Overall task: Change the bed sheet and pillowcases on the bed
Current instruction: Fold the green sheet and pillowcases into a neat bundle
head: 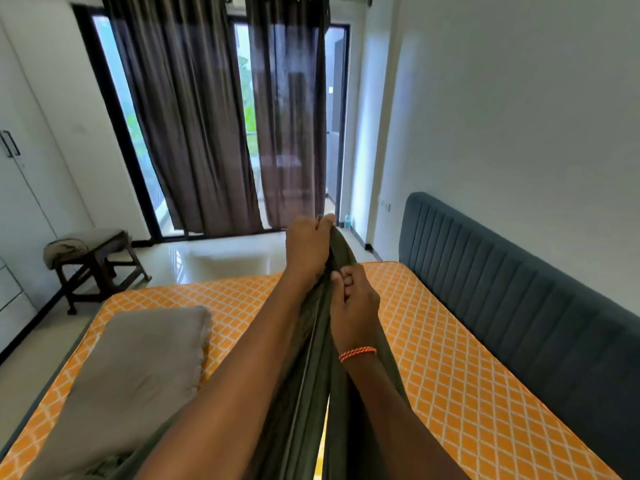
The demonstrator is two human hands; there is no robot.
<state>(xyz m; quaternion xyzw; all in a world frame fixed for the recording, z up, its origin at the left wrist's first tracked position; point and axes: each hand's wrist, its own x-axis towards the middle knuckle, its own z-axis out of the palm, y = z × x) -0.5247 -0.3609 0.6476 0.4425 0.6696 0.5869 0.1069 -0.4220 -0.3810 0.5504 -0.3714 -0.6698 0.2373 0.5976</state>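
Olive-green cloth, a long bunched length of sheet fabric point(341, 258), held up over the bed and stretched away from the camera. Gripped at its far end by the left hand point(306, 245), fingers curled tight round the gathered edge, thumb uppermost. Pinched nearer in by the right hand point(353, 303), fingers folded over a fold of the same green fabric, just below and beside the left. Woven orange bracelet point(357, 353) round the right wrist. Both forearms extended side by side, the cloth hanging between and beneath them down to the lower edge of the view.

Underneath — bare mattress in orange with a white lattice print point(450, 358), no sheet spread over it. Plain grey pillow point(138, 368) lying on the left part of the mattress, slightly rumpled, well apart from the hands. More green fabric crumpled at the bottom left, beside the pillow's near corner.

Along the right side, padded blue-grey headboard with vertical channels point(502, 289), set against a white wall. Across the room, dark brown sheer curtains point(194, 133) hanging before black-framed glass doors, greenery visible through the gaps. Small dark wooden stool point(100, 265) on the glossy pale floor near the left wall, with a folded drab cloth point(65, 249) draped over its cushioned top. White wardrobe doors point(20, 202) at the far left, a dark handle on one.
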